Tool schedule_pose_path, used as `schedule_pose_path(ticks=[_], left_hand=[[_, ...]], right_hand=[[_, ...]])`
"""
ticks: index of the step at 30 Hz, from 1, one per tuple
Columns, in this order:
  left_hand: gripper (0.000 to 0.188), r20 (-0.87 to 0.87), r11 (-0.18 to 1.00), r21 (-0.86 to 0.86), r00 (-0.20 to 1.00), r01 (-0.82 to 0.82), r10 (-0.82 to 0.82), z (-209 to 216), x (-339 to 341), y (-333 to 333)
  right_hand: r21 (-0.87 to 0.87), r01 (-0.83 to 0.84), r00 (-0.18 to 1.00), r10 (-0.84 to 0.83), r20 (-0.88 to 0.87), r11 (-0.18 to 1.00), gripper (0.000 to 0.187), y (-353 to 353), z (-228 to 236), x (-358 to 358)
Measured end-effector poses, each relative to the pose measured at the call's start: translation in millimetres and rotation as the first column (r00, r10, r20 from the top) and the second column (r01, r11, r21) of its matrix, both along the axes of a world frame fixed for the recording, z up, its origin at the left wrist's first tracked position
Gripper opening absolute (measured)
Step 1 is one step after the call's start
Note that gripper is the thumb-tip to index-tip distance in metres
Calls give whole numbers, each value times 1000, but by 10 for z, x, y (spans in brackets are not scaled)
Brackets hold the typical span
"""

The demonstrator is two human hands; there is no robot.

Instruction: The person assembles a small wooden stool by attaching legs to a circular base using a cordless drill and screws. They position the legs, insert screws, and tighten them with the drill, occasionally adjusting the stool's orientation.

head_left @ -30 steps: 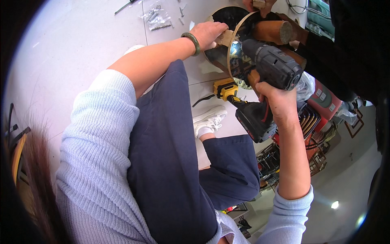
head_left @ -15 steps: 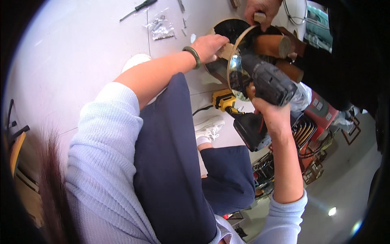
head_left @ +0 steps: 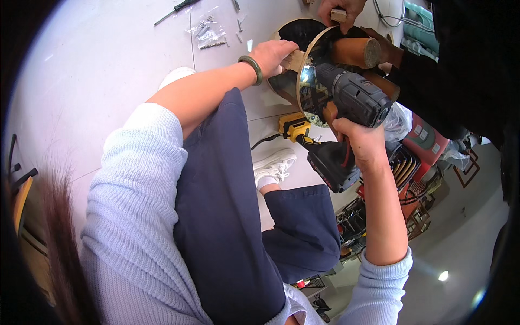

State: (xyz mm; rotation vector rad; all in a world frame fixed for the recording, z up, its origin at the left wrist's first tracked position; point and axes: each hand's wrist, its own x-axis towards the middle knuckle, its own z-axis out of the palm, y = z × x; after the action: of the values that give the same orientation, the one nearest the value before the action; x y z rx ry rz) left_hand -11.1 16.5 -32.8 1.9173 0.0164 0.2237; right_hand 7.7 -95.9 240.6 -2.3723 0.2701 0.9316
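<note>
A black cordless drill (head_left: 362, 97) is in my right hand (head_left: 365, 142), its fingers wrapped round the grip. The chuck points left at the glossy dark face of a round board (head_left: 310, 89), where a bright spot shines; whether the bit touches is hidden. My left hand (head_left: 273, 57), with a green bangle at the wrist, grips a pale wooden block (head_left: 294, 60) set between this board and a second round dark board (head_left: 295, 32) behind it. Brown cylindrical legs (head_left: 349, 52) stick out from the near board. Another person's hand (head_left: 346, 8) holds a second wooden block (head_left: 338, 15) at the top.
On the light tiled floor lie a screwdriver (head_left: 176, 12), a clear bag of hardware (head_left: 208, 31) and loose screws. A yellow-and-black tool (head_left: 294, 127) with a cable rests below the boards. A red box (head_left: 425, 138) and cluttered racks stand at right; the other person's dark sleeve reaches in.
The boards, both hands and the drill appear slightly further left and up in view. The drill sits more level and looks sharper. Both hands keep their holds.
</note>
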Motion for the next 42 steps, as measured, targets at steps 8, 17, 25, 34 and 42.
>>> schedule_pose_path(ticks=[8,17,25,34,42], left_hand=[[56,3,1000,-3,1000,7,-7,-11,10,8],[48,-17,1000,-5,1000,4,-4,-11,3,-3],[55,-31,1000,-1,999,14,-14,15,-1,-2],[54,-21,1000,-14,1000,4,-5,-5,9,-20],[54,-65,1000,-6,998,20,-21,14,4,-12]], right_hand=[[-31,-24,1000,24,8,999,23,9,-9,9],[-45,-36,999,37,18,998,22,-3,-21,-9],[-68,-46,999,48,26,997,24,-7,-48,-11],[-69,-59,998,61,26,996,25,-31,-86,-7],[-22,-29,999,30,14,999,29,-25,-111,-4]])
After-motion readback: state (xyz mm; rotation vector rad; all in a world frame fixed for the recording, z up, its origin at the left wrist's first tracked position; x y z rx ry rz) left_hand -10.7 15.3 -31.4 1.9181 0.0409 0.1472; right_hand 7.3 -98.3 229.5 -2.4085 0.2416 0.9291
